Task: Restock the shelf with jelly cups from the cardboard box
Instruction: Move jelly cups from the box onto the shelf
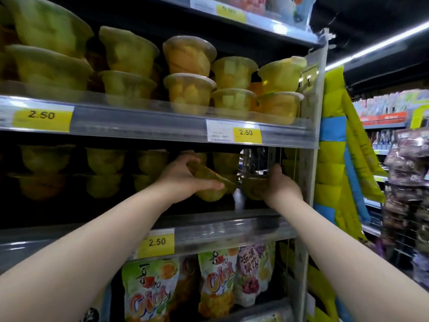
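Both my arms reach into the dim middle shelf. My left hand grips a tilted yellow jelly cup, its lid turned up and to the left. My right hand holds a second jelly cup low at the right end of the shelf, close to the wire side panel. Stacked jelly cups fill the back of this shelf to the left. The cardboard box is out of view.
The upper shelf carries two-high stacks of jelly cups behind yellow 2.50 price tags. Bags of jelly hang below. Yellow-and-blue packs hang on the shelf end, and another aisle's shelves stand at the right.
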Demonstrator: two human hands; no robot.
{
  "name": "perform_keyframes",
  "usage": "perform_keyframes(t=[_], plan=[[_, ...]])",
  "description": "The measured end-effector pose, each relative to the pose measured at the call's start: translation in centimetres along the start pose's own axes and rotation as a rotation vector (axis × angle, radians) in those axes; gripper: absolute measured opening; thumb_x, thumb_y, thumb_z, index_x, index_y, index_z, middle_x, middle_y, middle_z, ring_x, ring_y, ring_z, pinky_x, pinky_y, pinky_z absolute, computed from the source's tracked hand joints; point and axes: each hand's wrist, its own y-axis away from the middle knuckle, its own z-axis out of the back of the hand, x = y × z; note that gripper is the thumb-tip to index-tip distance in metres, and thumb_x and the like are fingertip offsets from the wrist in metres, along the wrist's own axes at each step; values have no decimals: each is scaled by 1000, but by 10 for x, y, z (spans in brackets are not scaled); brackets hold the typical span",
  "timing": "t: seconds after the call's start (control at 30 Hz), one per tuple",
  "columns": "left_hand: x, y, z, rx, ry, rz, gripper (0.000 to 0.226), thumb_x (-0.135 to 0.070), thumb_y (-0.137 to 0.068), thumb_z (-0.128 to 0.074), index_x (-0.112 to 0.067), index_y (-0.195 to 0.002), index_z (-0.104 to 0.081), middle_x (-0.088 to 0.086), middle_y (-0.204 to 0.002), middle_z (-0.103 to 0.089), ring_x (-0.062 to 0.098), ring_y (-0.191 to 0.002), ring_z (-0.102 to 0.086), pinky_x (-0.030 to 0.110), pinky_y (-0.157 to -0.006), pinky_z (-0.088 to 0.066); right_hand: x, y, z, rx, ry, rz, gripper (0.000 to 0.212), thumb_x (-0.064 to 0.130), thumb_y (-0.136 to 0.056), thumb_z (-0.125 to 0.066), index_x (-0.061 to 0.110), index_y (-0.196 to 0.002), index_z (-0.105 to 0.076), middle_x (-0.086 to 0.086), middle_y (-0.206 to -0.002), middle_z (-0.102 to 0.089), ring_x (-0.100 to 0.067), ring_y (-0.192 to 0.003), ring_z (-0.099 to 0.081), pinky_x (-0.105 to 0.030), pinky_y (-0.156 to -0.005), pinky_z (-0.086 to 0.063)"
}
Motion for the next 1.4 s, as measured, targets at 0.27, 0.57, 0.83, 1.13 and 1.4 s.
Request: perform_keyframes(t=[0.27,0.57,0.83,1.13,1.4], plan=[[-16,4,-14,71,301,99,69,-21,-63,-88,-20,-121,-51,-17,-101,-51,2,-90,-55,25,-79,-54,-19,45,8,-174,-313,280,37,40,-85,-66,20,-114,-58,4,-102,-64,-13,-88,-56,-24,-66,-39],[-37,8,-53,231,575,82,52,-6,-72,-79,-21,-115,-52,0,-108,-65,12,-98,-64,20,-78,-55,-24,59,9,74,-945,231,41,24,-75,-79,18,-114,-65,7,-105,-71,-6,-100,-66,-22,-86,-52],[-45,-8,-56,394,118,1,63,5,-70,-63,-17,-128,-54,9,-121,-60,20,-107,-54,30,-89,-43,-33,48,14,-200,-881,173,51,28,-70,-84,17,-115,-62,15,-99,-67,2,-92,-63,-13,-74,-51],[-28,-12,-74,471,-512,-220,57,-1,-93,-44,-21,-146,-36,6,-153,-33,19,-138,-33,17,-99,-29,-18,1,6,-275,-691,-1,58,34,-82,-74,11,-131,-54,-3,-122,-62,-23,-110,-59,-27,-82,-46],[-21,-16,-75,452,-539,-276,65,1,-91,-44,-24,-149,-29,3,-155,-30,16,-141,-28,11,-96,-25,-6,-15,5,-145,-507,-77,61,42,-85,-67,8,-133,-48,-12,-128,-59,-30,-114,-58,-30,-81,-44]])
